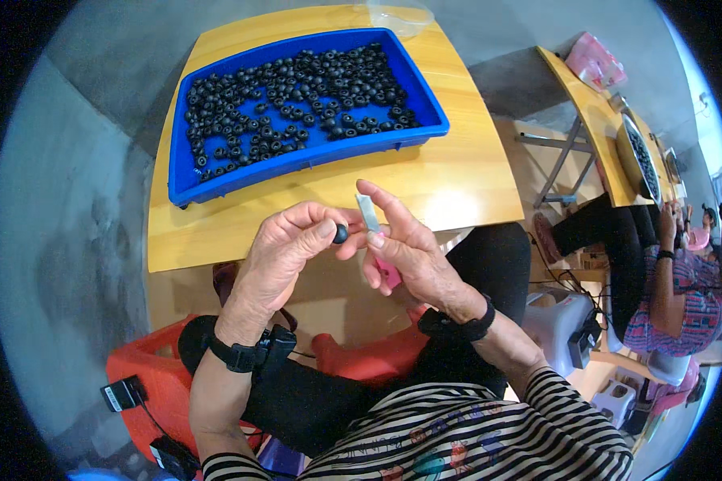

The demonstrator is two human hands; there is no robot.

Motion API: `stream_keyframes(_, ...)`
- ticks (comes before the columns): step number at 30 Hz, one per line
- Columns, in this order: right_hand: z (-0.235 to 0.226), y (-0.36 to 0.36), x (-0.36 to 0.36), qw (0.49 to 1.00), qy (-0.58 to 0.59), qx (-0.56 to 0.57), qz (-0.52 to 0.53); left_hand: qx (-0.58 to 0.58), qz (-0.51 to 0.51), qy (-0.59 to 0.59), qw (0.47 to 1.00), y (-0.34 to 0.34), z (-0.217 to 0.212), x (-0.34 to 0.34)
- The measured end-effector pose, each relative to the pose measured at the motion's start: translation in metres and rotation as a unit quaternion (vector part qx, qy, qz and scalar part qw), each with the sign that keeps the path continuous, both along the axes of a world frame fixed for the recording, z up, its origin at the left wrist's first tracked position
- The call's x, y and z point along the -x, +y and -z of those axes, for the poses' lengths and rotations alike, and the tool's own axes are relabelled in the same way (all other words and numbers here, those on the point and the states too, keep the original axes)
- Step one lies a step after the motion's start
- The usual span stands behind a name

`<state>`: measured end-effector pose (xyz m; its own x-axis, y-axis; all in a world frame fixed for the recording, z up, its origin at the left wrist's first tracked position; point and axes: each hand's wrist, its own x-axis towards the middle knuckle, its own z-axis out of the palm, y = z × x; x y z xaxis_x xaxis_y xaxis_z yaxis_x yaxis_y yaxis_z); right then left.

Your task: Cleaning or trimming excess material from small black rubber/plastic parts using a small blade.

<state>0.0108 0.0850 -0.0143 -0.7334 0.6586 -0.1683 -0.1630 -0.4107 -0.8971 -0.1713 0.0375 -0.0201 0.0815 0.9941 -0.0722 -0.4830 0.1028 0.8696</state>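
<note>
My left hand (277,252) pinches a small round black part (341,233) between thumb and fingertips, just beyond the table's near edge. Close beside it, my right hand (417,258) is closed around a small knife (367,213) with a pink handle and a short pale blade pointing up. Its forefinger stretches out past the blade. The blade and the black part are near each other, with a little space between them. Beyond my hands, a blue plastic tray (317,166) holds many similar black parts (285,104), several showing round holes.
The tray stands on a yellow wooden table (477,172), with a clear plastic bag (401,20) at its far edge. To the right, another person (666,297) sits at a second table (590,120) holding a bowl of parts (640,156) and a pink bag (595,62). Red plastic stools (148,385) are below me.
</note>
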Motion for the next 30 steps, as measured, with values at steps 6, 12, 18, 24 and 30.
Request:
stream_keyframes(6, 0.003, -0.01, -0.007, 0.997, -0.034, -0.076, 0.001, -0.02, 0.047, 0.02, 0.998, -0.007, 0.0, -0.013)
stream_keyframes(12, 0.013, -0.019, -0.016, 0.994, -0.051, -0.102, 0.003, 0.004, 0.082, -0.052, 0.995, -0.013, -0.004, -0.018)
stream_keyframes(18, 0.006, -0.029, -0.024, 0.994, -0.068, -0.079, -0.011, 0.016, 0.082, -0.085, 0.993, -0.013, 0.009, -0.017)
stream_keyframes(24, 0.007, -0.025, -0.042, 0.989, -0.104, -0.071, -0.078, 0.001, 0.007, -0.09, 0.996, 0.0, -0.008, -0.007)
stream_keyframes(30, -0.019, 0.009, -0.04, 0.994, -0.002, -0.1, -0.035, -0.002, -0.088, 0.006, 0.996, 0.013, -0.006, -0.008)
